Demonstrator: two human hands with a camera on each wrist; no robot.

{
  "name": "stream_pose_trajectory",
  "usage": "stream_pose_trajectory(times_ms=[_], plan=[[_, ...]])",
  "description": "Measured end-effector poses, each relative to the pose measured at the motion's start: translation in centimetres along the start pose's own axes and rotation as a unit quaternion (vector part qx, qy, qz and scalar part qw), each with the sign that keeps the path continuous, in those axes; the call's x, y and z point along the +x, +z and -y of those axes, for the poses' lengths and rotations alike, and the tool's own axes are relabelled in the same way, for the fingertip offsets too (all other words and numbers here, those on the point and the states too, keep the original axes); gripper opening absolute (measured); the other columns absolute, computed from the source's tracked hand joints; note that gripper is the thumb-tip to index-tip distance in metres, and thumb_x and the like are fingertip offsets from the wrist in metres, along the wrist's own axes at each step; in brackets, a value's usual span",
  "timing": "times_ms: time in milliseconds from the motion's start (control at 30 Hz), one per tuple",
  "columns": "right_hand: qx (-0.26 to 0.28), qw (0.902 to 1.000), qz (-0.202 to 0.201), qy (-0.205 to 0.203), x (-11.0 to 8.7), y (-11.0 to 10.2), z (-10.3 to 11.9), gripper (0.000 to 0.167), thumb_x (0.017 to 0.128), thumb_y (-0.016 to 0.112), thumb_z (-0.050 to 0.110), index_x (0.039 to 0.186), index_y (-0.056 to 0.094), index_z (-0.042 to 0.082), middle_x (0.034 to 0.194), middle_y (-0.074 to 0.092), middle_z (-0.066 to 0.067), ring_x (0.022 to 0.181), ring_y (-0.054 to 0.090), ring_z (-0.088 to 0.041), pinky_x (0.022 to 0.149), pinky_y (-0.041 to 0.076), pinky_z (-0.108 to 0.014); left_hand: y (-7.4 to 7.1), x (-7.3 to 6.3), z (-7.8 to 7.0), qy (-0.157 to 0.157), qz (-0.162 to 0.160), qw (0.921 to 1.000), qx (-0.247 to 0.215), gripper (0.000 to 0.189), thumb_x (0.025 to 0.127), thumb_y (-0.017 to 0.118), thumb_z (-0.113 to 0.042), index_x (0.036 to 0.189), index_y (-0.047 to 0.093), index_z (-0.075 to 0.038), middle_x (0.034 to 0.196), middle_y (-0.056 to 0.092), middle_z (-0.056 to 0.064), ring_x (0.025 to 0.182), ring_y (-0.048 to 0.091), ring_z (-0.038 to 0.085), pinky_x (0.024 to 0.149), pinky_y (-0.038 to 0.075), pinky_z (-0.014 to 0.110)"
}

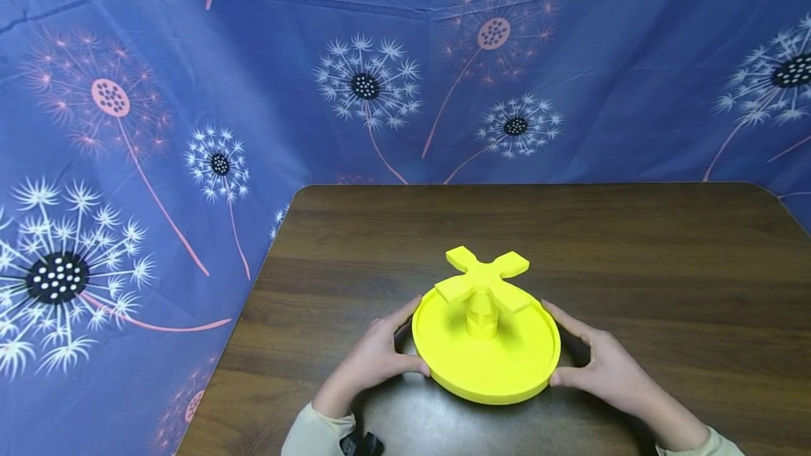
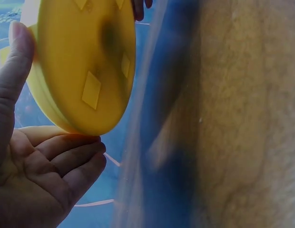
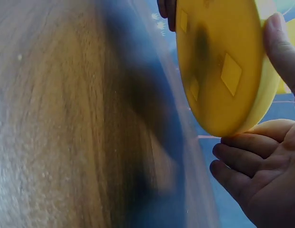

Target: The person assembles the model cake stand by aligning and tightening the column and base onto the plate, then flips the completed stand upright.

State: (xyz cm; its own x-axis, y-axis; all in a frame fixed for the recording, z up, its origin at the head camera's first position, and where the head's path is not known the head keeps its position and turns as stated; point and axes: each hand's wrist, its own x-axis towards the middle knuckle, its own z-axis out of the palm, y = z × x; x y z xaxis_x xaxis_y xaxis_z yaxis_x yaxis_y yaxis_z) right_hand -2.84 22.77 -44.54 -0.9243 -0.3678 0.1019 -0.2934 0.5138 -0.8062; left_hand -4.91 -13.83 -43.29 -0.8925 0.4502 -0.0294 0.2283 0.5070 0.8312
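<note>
A bright yellow round tray (image 1: 488, 371) with a low rim is held up off the table between both hands. From its middle rises a short yellow post (image 1: 481, 324), topped by a yellow cross-shaped piece (image 1: 484, 279) with four flared arms. My left hand (image 1: 376, 354) grips the tray's left edge, thumb at the near side and index finger farther back. On the opposite edge my right hand (image 1: 605, 368) holds it the same way. Both wrist views show the tray's underside (image 2: 85, 52), which bears several diamond-shaped marks; the other fingers spread beside the rim.
The brown wood-grain table (image 1: 304, 315) lies beneath the tray. A blue cloth (image 1: 266, 55) with dandelion prints hangs behind the table and along its left side. A small black object (image 1: 362, 444) shows by the left sleeve.
</note>
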Motion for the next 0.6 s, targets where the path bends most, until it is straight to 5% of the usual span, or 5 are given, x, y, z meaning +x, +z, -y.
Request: stream_pose_trajectory(times_ms=[200, 433, 600], plan=[[-0.002, 0.9998, -0.021, 0.006, 0.0, 0.0, 0.7, 0.089, 0.073, 0.084, 0.013, 0.15, 0.041, 0.022, 0.144, 0.051, 0.0, 0.127, 0.038, 0.009, 0.094, 0.039, -0.019, 0.4, -0.2, 0.0, 0.016, -0.026, 0.9964, -0.079, 0.095, 0.068, 0.088, -0.034, 0.145, 0.042, -0.001, 0.143, 0.052, 0.007, 0.132, 0.047, 0.02, 0.108, 0.037, 0.038], [0.078, 0.9951, -0.061, -0.002, 0.0, 0.7, 1.2, 0.067, 0.082, 0.076, 0.005, 0.143, 0.049, 0.006, 0.137, 0.058, -0.003, 0.118, 0.053, 0.002, 0.09, 0.046, -0.016, 0.8, -0.6, -0.1, 0.055, -0.062, 0.9844, -0.156, 0.083, 0.079, 0.07, -0.05, 0.137, 0.047, 0.004, 0.134, 0.059, 0.013, 0.125, 0.055, 0.025, 0.104, 0.041, 0.041], [0.142, 0.9841, -0.105, -0.017, 0.0, 1.0, 1.7, 0.049, 0.089, 0.068, 0.002, 0.136, 0.053, -0.004, 0.128, 0.063, 0.005, 0.107, 0.064, -0.003, 0.08, 0.053, -0.019, 1.2, -0.7, 0.0, 0.089, -0.096, 0.9765, -0.171, 0.062, 0.089, 0.067, -0.027, 0.137, 0.049, 0.009, 0.135, 0.054, 0.024, 0.12, 0.058, 0.032, 0.098, 0.046, 0.039]])
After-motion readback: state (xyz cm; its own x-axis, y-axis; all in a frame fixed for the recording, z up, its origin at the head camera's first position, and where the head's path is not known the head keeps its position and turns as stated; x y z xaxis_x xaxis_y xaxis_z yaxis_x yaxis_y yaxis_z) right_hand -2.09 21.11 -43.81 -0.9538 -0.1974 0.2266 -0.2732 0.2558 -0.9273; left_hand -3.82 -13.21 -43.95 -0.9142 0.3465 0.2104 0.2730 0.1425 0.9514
